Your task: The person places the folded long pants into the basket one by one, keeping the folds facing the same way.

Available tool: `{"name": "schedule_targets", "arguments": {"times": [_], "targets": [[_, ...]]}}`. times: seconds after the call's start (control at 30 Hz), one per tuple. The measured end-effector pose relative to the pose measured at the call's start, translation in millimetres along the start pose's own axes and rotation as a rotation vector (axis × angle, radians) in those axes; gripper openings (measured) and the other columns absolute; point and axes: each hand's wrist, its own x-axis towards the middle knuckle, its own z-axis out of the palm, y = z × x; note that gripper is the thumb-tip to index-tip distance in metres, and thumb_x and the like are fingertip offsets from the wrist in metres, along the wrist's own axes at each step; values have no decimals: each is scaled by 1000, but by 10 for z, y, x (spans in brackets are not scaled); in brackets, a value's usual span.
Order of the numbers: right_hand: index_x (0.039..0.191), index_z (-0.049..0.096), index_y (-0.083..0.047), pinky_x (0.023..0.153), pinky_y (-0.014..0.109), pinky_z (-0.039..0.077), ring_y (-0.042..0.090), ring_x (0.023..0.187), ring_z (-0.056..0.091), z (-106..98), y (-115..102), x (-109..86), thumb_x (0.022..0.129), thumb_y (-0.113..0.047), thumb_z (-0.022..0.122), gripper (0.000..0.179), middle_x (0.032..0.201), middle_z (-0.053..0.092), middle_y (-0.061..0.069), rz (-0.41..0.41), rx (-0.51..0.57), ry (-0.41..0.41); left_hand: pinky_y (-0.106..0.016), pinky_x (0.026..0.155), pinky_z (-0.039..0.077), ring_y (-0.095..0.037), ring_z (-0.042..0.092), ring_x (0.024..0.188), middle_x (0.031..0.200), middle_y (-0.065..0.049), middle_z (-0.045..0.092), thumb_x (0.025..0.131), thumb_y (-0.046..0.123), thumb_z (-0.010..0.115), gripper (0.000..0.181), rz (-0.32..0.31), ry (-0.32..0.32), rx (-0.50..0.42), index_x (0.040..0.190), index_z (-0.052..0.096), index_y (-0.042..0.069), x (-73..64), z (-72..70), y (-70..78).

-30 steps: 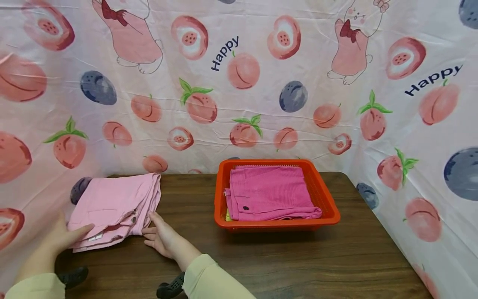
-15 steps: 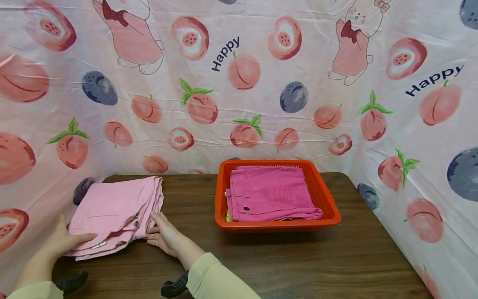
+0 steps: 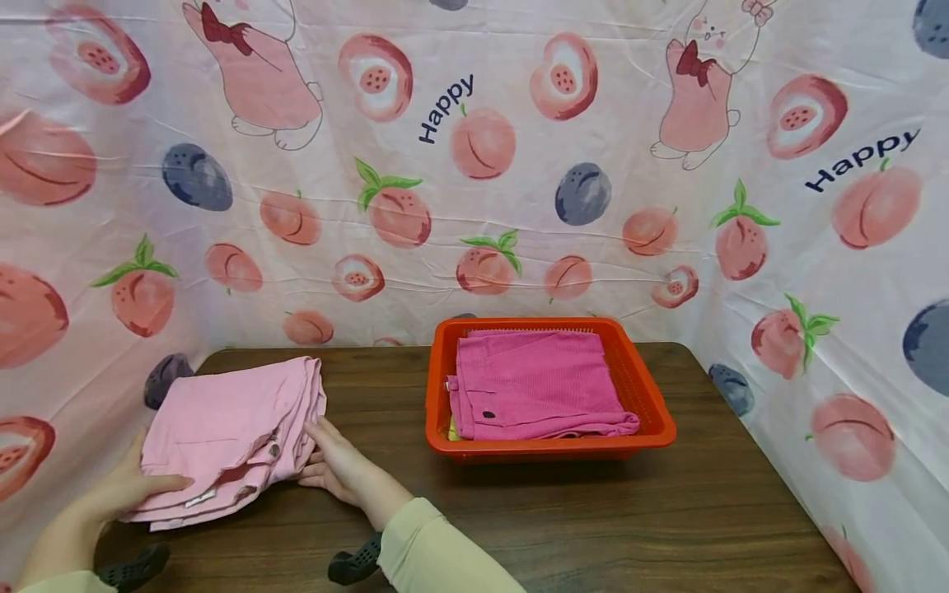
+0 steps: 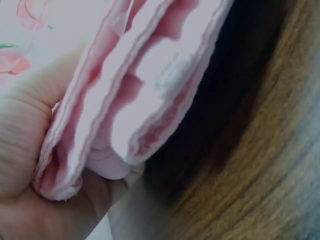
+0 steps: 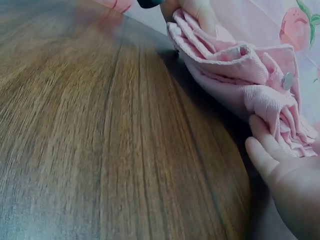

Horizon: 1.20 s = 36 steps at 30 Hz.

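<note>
Folded light pink pants (image 3: 222,420) hang between both hands at the left of the table, their front edge close over the wood. A metal button and a white label show at the folded waistband. My left hand (image 3: 119,490) grips the left edge, thumb on top and fingers underneath, as the left wrist view shows around the layered folds (image 4: 100,110). My right hand (image 3: 341,465) holds the right edge, with fingers (image 5: 262,155) under the stacked layers and the thumb against the side.
An orange-red plastic basket (image 3: 552,445) stands right of the hands, holding folded hot pink corduroy pants (image 3: 537,383) over something yellow. A fruit-patterned cloth (image 3: 511,189) walls the back and sides of the brown wooden table (image 3: 593,511).
The light pink pants have come a little toward me, and their front edge now sits lower in view. Both hands moved along with them; the basket has stayed put.
</note>
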Motion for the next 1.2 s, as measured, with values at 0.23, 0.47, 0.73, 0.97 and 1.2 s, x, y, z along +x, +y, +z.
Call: {"name": "schedule_targets", "arguments": {"times": [0.23, 0.47, 0.73, 0.97, 1.2], "targets": [[153, 23, -17, 90, 59, 43, 40, 108, 55, 21, 9, -22, 98, -27, 53, 63, 148, 28, 17, -35, -183, -36, -54, 101, -21, -37, -30, 131, 142, -31, -34, 86, 15, 65, 111, 100, -3, -29, 140, -32, 4, -78, 65, -16], [142, 48, -27, 81, 30, 49, 9, 111, 49, 183, -11, -88, 90, -23, 67, 55, 137, 49, 0, -131, -583, 86, -39, 102, -21, -16, -24, 132, 146, -24, -32, 83, 6, 68, 113, 181, 55, -56, 144, -28, 8, -109, 148, -28], [135, 56, -30, 88, 24, 41, 5, 113, 46, 220, 30, -89, 89, -21, 68, 49, 130, 55, -7, -195, -692, 142, -28, 100, -21, -4, -20, 131, 151, -13, -29, 83, 2, 67, 111, 239, 85, -80, 149, -21, 16, -141, 236, -38], [140, 51, -31, 90, 20, 39, 4, 113, 48, 182, 14, -73, 88, -19, 65, 55, 132, 55, -1, -288, -903, 67, -46, 104, -17, -21, -12, 136, 152, -28, -7, 85, 3, 65, 97, 243, 65, -61, 155, 4, 29, -188, 249, -44], [113, 65, -20, 66, 21, 46, 4, 80, 53, 224, 13, -84, 90, -23, 64, 23, 102, 60, -8, -222, -742, 91, -69, 99, -8, -45, -7, 133, 151, -3, 11, 87, 11, 66, 84, 180, 32, -30, 153, 18, 24, -223, 237, -25]]}}
